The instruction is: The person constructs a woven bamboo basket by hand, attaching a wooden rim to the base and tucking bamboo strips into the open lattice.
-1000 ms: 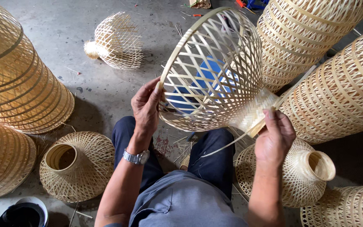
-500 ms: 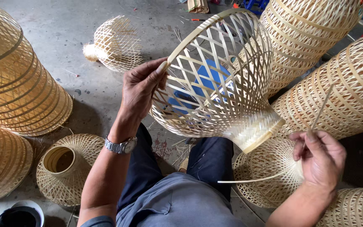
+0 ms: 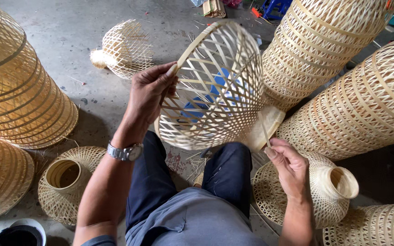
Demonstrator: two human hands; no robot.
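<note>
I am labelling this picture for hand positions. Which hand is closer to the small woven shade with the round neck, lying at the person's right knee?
The right hand. It hovers just over that shade, while the left hand grips the rim of the raised basket, well away.

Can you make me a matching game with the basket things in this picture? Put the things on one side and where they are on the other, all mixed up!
Things:
1. open-weave bamboo shade
2. thin bamboo strip
3. wristwatch
4. small woven piece with a round neck

Places:
A. on the left wrist
B. on the floor beside the person's left leg
C. held up by its rim in the left hand
D. pinched in the right hand

Pairs: 1-C, 2-D, 3-A, 4-B
</note>
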